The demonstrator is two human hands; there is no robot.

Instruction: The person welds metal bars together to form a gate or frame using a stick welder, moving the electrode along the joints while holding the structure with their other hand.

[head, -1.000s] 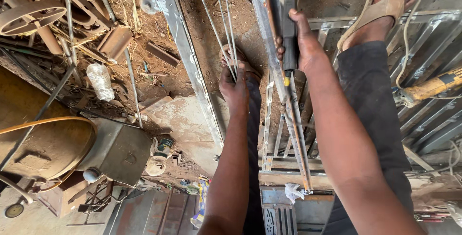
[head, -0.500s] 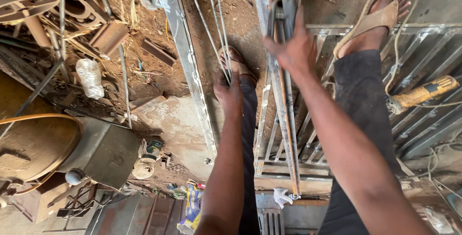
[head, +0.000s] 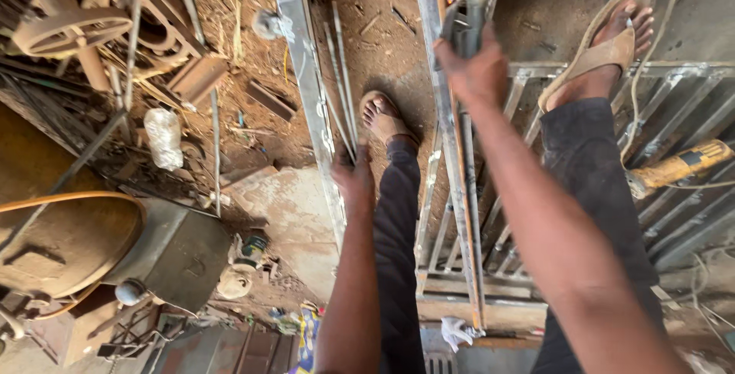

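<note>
Your right hand (head: pixel 476 68) has slid further up the long metal bar (head: pixel 452 190), still gripping a dark tool (head: pixel 468 6). Your left hand (head: pixel 354 179) clasps thin steel rods (head: pixel 341 83).

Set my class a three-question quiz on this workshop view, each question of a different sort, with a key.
1. True or false: the right hand grips a dark tool beside the long metal bar.
2. What does the left hand hold: A thin rods, B a plastic bottle, C a cloth?
3. Fill in: the yellow power tool lies on the metal ____.

Key: 1 true; 2 A; 3 grille.
</note>
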